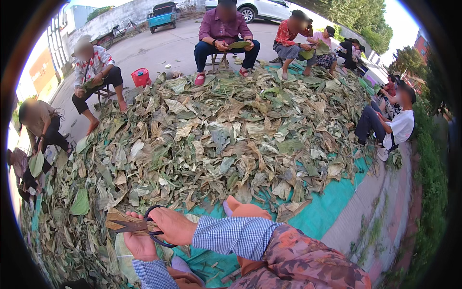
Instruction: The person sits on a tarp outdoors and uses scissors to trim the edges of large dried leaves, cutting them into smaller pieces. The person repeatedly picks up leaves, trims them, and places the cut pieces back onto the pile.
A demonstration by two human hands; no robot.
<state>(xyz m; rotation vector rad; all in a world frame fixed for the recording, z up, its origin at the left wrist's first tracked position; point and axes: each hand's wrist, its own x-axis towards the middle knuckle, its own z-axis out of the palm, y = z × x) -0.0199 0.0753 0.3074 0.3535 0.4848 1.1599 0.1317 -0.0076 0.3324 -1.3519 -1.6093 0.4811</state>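
In the lower left, my left hand (141,244) is turned palm up and holds a brown dried leaf (115,219), its fingers partly hidden behind it. My right hand (177,226) is closed round the black handles of a pair of scissors (136,225). The dark blades lie across the leaf and point left; whether they are parted is hard to make out. Both hands are close together over the near edge of a large heap of dry, greenish-brown leaves (216,137). A flat green leaf (80,202) rests on the heap beyond my left hand.
Green sheeting (320,212) lies under the heap. Several people sit round it, among them a person in a purple shirt (222,24) handling a leaf. A red container (141,77) stands at the far left edge. A blue cart (162,18) and white car (269,9) are behind.
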